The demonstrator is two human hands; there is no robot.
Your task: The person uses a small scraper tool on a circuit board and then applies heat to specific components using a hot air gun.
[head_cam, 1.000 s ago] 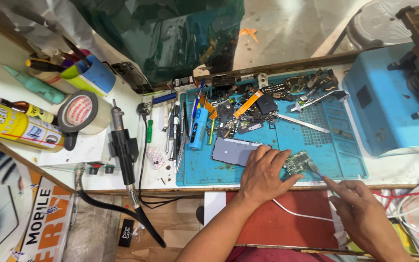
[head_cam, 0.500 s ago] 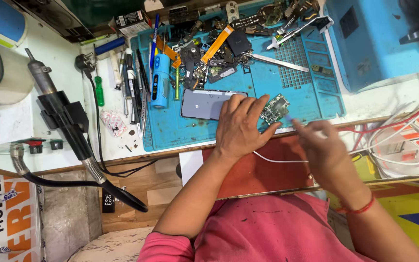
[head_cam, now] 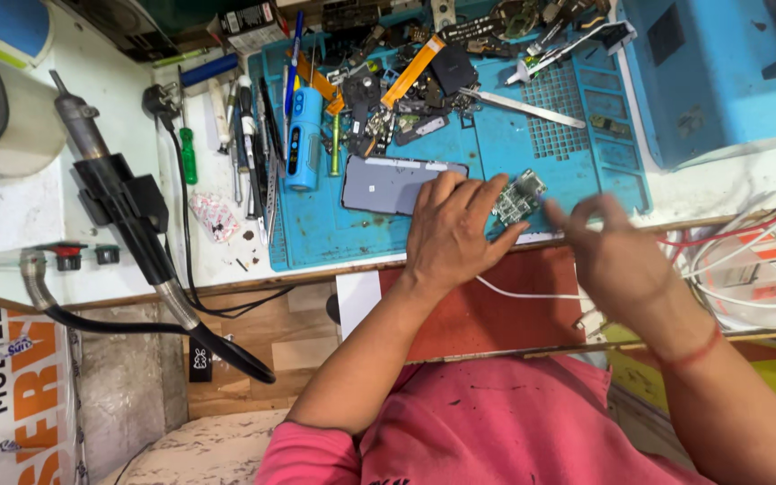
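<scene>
My left hand [head_cam: 454, 232] lies flat on the blue work mat [head_cam: 316, 233], its fingertips pinning a small green circuit board [head_cam: 519, 197]. Just left of those fingers lies a grey phone back [head_cam: 388, 184], partly under the hand. My right hand [head_cam: 617, 256] hovers to the right of the board, blurred, with thumb and forefinger pinched together; whether a thin tool sits between them cannot be made out. A red thread circles my right wrist.
Screwdrivers, tweezers [head_cam: 523, 106], a blue cylinder tool [head_cam: 302, 139] and phone parts crowd the mat's far side. A black hot-air handle [head_cam: 123, 202] with hose lies left. A blue machine [head_cam: 720, 81] stands at right, with white and red cables [head_cam: 747, 251] beside it.
The view has tilted down and closer, showing more of my pink shirt. My left hand stays on the board; my right hand has drawn slightly back from it.
</scene>
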